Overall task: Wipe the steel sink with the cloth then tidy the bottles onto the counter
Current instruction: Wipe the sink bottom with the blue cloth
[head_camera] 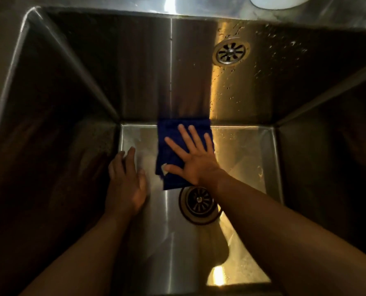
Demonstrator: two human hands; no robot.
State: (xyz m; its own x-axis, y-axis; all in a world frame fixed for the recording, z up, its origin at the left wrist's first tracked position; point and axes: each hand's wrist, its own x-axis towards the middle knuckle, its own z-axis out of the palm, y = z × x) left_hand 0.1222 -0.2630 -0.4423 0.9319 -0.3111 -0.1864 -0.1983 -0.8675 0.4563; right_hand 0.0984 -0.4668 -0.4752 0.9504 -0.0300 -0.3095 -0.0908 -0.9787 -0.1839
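Steel sink (pixel 70 82): blue cloth (pixel 171 133) on floor, far edge against back wall, near edge just beside drain strainer (pixel 199 202). Right hand (pixel 196 160) presses it, fingers spread flat; left hand (pixel 125 182) (slightly blurred) on bare floor near left wall, fingers together. Open floor right of cloth.

Right hand (pixel 196 162): just right of frame centre, palm down, flat, fingers (pixel 196 135) straight and spread toward the top of the frame, thumb out to the left. Right forearm (pixel 274 227): bare, runs from the lower right corner up to the wrist.

Left hand (pixel 126 184): left of centre and slightly lower, palm down, fingers close together and relaxed, gripping nothing; outline slightly blurred. Left forearm (pixel 85 253): bare, enters from the lower left. The hands are apart, not touching.
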